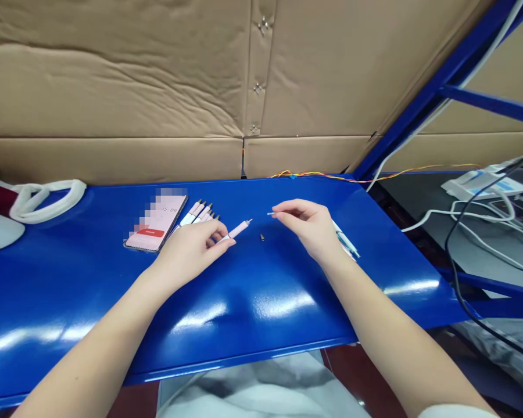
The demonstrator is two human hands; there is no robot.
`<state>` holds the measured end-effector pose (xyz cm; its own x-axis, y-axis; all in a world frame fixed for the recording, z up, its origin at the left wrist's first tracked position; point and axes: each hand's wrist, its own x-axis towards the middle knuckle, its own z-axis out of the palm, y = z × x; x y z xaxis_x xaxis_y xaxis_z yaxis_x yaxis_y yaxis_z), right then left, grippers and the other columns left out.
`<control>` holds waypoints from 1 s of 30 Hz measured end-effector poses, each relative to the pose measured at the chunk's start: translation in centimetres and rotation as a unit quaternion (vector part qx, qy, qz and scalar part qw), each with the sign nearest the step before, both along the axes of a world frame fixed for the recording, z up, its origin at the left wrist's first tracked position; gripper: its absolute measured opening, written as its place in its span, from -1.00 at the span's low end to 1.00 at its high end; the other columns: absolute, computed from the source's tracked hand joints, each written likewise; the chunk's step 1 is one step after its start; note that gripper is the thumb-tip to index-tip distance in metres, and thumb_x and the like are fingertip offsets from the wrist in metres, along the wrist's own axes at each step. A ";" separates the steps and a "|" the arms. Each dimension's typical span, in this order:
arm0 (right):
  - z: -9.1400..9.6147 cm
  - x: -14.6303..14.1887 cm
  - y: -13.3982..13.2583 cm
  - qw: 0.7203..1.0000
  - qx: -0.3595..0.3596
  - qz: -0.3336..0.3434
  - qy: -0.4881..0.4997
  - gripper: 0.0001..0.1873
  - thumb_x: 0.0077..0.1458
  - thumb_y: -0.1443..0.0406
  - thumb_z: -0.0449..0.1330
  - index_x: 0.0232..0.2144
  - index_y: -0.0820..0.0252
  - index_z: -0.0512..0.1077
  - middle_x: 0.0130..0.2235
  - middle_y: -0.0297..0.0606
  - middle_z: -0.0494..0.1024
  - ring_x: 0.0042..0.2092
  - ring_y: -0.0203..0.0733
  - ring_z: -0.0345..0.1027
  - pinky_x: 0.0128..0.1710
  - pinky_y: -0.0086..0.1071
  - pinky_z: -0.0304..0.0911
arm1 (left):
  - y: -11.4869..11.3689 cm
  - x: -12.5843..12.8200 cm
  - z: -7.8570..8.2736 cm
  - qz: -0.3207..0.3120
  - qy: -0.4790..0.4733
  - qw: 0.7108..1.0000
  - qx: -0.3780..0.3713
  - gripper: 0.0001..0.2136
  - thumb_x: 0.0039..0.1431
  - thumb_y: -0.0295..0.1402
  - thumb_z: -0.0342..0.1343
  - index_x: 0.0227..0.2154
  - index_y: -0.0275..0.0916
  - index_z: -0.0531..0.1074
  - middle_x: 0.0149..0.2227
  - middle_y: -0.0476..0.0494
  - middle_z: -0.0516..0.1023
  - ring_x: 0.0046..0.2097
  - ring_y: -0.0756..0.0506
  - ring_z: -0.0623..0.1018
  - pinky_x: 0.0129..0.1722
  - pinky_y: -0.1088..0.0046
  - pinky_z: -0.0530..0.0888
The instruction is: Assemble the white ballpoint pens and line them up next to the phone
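Observation:
My left hand [196,247] is closed around a white and pale pink pen [239,229], whose thin bare tip points up and to the right. Between the thumb and fingertips of my right hand [309,223] is a small, thin, pale piece [271,213], too small to name. A little dark gold cone-shaped tip [262,237] lies on the blue table between both hands. Several similar pens with brownish gold tips [199,210] lie just beyond my left hand, partly hidden by it. Some thin white and bluish sticks [347,241] are partly covered by my right hand and wrist.
A phone [157,220] lies left of the pens. At the far left is a white looped handle [52,200]. Cardboard [113,104] walls the table's [226,342] back edge, with thin coloured wires along it. A blue metal frame [418,87] and loose cables [455,261] stand right.

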<state>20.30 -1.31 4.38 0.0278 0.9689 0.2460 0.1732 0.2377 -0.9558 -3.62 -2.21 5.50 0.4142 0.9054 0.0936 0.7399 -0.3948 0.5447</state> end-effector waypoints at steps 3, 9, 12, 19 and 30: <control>0.0 -0.5 -0.3 0.999 -0.012 0.030 -0.008 -0.87 -0.09 0.27 0.27 -0.42 0.19 0.52 -0.34 -0.26 0.57 -0.29 -0.20 0.44 -0.24 -0.32 0.32 | 0.0 0.1 -0.1 0.003 0.027 0.998 0.053 -0.76 0.15 -0.11 0.02 -0.37 -0.15 0.43 -0.37 0.01 0.53 -0.38 -0.03 0.49 -0.37 0.48 0.37; 0.1 -0.7 -0.6 0.999 -0.006 0.037 -0.035 -0.85 -0.07 0.24 0.26 -0.40 0.19 0.53 -0.34 -0.26 0.58 -0.29 -0.19 0.43 -0.24 -0.31 0.32 | -0.1 0.2 -0.1 -0.006 0.073 0.992 0.101 -0.77 0.18 -0.13 -0.01 -0.35 -0.15 0.43 -0.38 0.01 0.52 -0.38 -0.04 0.47 -0.40 0.49 0.31; 0.2 -0.8 -0.7 0.997 -0.002 0.039 -0.060 -0.85 -0.05 0.24 0.24 -0.41 0.19 0.53 -0.33 -0.26 0.58 -0.28 -0.19 0.43 -0.26 -0.32 0.31 | -0.2 0.2 -0.1 -0.015 0.079 0.991 0.103 -0.76 0.19 -0.13 -0.02 -0.34 -0.15 0.43 -0.35 0.00 0.53 -0.36 -0.05 0.47 -0.39 0.49 0.31; 0.4 -1.1 -1.0 0.993 0.000 0.053 -0.106 -0.87 -0.04 0.26 0.22 -0.43 0.19 0.53 -0.35 -0.27 0.59 -0.33 -0.22 0.41 -0.32 -0.35 0.29 | -0.1 0.2 -0.3 -0.025 0.088 0.991 0.102 -0.76 0.19 -0.12 -0.03 -0.33 -0.14 0.43 -0.34 -0.01 0.54 -0.34 -0.05 0.49 -0.38 0.49 0.32; 0.1 -0.9 -0.7 0.993 0.000 0.048 -0.109 -0.87 -0.04 0.27 0.22 -0.42 0.19 0.53 -0.35 -0.28 0.58 -0.37 -0.24 0.38 -0.37 -0.38 0.24 | -0.1 0.2 -0.3 -0.023 0.087 0.991 0.103 -0.76 0.18 -0.12 -0.02 -0.34 -0.15 0.43 -0.34 0.01 0.54 -0.34 -0.04 0.49 -0.39 0.50 0.30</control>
